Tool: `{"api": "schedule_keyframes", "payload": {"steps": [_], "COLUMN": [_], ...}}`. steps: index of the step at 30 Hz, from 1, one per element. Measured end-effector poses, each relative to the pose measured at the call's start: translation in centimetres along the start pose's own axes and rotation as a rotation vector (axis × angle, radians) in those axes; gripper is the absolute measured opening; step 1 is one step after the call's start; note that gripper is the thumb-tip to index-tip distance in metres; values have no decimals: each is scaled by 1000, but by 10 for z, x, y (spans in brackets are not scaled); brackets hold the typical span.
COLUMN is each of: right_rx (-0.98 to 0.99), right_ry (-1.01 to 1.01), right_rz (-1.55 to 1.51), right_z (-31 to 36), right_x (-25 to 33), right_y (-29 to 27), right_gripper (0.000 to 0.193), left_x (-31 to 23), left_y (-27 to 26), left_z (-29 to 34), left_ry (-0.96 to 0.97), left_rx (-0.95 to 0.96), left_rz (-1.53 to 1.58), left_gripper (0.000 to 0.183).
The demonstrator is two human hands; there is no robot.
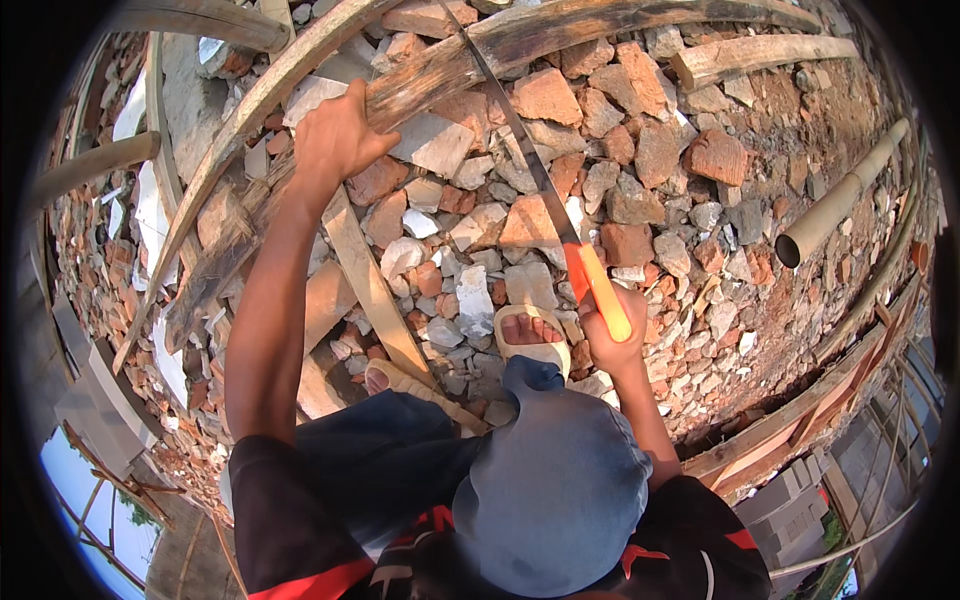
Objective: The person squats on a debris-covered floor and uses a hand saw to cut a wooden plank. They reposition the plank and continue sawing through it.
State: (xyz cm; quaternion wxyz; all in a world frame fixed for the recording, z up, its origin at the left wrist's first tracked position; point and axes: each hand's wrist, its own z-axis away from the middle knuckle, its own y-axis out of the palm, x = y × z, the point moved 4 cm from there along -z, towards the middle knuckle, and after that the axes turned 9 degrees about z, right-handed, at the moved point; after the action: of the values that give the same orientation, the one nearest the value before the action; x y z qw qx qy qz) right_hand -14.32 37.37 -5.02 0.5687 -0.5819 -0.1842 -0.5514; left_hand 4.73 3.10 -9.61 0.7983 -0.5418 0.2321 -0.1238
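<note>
My left hand is closed over a weathered wooden beam, its thumb spread to the side. The beam slants from the far right down to the near left, with dark, scorched-looking patches. In my right hand is a handsaw, gripped by its orange-and-yellow handle. Its long, dark blade points away from me. The far part of the blade crosses the beam to the right of my left hand. Whether the teeth have cut into the wood is too small to tell.
Broken bricks and concrete rubble cover the ground. A narrow plank lies beside my sandalled feet. Another long plank runs left of the beam. A short timber and a hollow tan pole lie at the right.
</note>
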Motion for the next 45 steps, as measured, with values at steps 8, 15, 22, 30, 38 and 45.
{"api": "schedule_keyframes", "payload": {"steps": [8, 15, 22, 30, 38, 45], "right_rx": [7, 37, 77, 52, 90, -27], "right_ry": [3, -55, 55, 1, 8, 8], "right_rz": [-34, 96, 1, -96, -130, 40], "right_z": [23, 28, -7, -62, -28, 36], "right_x": [-1, -21, -24, -15, -30, -26], "right_y": [-13, -4, 13, 18, 8, -21], "right_gripper": [7, 12, 11, 11, 13, 12], "left_x": [7, 3, 0, 0, 2, 7], "left_y": [-4, -3, -1, -3, -3, -8], "left_z": [0, 2, 1, -1, -4, -10], "left_ry": [-35, -67, -37, -23, -10, 30], "left_rx": [10, 43, 24, -5, 73, 89], "left_rz": [-28, -31, -18, 0, 96, 182], "left_gripper": [66, 63, 61, 62, 68, 60]}}
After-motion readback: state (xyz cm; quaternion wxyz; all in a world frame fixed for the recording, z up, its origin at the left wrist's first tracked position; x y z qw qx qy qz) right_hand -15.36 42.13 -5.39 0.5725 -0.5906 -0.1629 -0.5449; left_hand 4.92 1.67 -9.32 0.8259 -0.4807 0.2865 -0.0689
